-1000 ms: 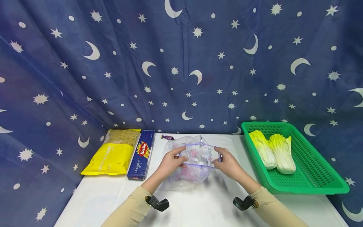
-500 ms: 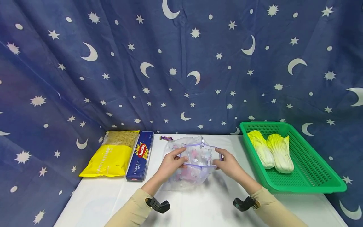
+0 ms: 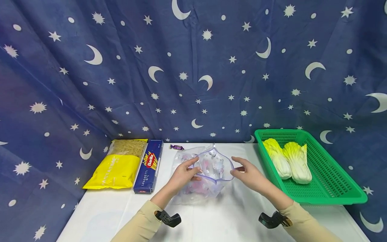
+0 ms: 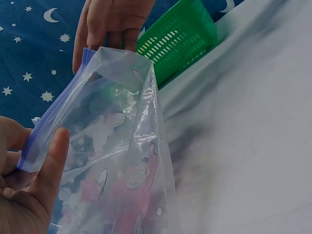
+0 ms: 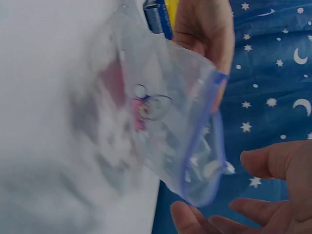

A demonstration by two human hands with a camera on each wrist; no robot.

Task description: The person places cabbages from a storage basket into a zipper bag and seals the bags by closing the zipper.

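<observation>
A clear zip bag (image 3: 198, 190) with pink and white printed figures and a purple zip rim stands at the middle of the table, its mouth spread wide. My left hand (image 3: 182, 175) holds the left side of the rim; in the left wrist view its fingers (image 4: 51, 168) lie on both sides of the purple strip. Just off the rim's right side is my right hand (image 3: 250, 175), thumb and fingers parted. In the right wrist view a gap shows between the thumb (image 5: 265, 161) and the bag, while one fingertip lies close to the rim.
To the right, a green basket (image 3: 335, 198) holds two napa cabbages (image 3: 297, 163). On the left lie a yellow pasta bag (image 3: 119, 171) and a blue spaghetti box (image 3: 149, 168). A purple wrapped candy (image 3: 176, 147) lies behind the zip bag, before the starry curtain (image 3: 169, 87).
My right hand has let go of the rim and drawn back a little to the right. The bag's mouth has become rounder. The left hand keeps its grip.
</observation>
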